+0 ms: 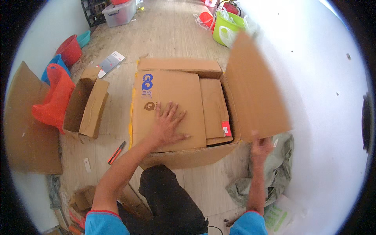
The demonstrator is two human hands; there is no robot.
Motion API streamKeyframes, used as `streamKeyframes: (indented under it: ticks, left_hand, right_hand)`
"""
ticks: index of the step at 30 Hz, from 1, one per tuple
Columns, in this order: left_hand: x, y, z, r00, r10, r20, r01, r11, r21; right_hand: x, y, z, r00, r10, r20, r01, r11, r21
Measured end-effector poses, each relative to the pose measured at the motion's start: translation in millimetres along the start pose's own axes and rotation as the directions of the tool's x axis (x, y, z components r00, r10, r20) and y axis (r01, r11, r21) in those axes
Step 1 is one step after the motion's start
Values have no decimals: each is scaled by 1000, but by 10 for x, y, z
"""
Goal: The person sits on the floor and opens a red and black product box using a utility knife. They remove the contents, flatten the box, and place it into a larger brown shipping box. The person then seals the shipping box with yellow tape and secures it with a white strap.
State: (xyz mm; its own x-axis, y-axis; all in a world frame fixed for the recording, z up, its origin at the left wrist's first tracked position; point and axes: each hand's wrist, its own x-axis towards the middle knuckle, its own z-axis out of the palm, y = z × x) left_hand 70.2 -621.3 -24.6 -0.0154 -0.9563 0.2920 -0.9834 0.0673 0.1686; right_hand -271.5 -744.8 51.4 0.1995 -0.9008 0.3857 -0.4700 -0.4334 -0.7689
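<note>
A large corrugated cardboard box (pixel 188 158) lies before my knees, with a narrower brown carton (pixel 212 102) inside it. My left hand (pixel 169 126) presses flat, fingers spread, on the closed left flap (pixel 176 88), which bears blue and brown print. The raised right flap (pixel 255 88) stands up and leans outward, slightly blurred. At that flap's near lower corner, my right hand (pixel 260 148) grips the edge. The inner carton has a red label on its near right corner. A dark gap shows along its right side.
An orange utility knife (pixel 117 152) lies on the floor to the left. Beyond it stand an open narrow carton (pixel 82 108), a red plastic bag (pixel 54 97) and several basins. A green bucket (pixel 227 28) is at the far right. A grey-green woven sack (pixel 277 167) lies against the white wall.
</note>
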Motion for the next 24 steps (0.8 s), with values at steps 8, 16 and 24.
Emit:
streamKeyframes:
  ticks: [8,16,24]
  left_hand:
    - [-35,-168,68,990,-33,-136,10,985,-170]
    - [-4,-133,-88,784,-595,-176,173,483,-858]
    - [18,-40,6,986,-84,-148,66,991,-117]
  right_hand:
    - [-357,-387,790,682,-489,544,621,780,-77]
    - [224,-146,926,633,-504,588,563,821,97]
    - [392,17,1652,735,-396,551,399,909,121]
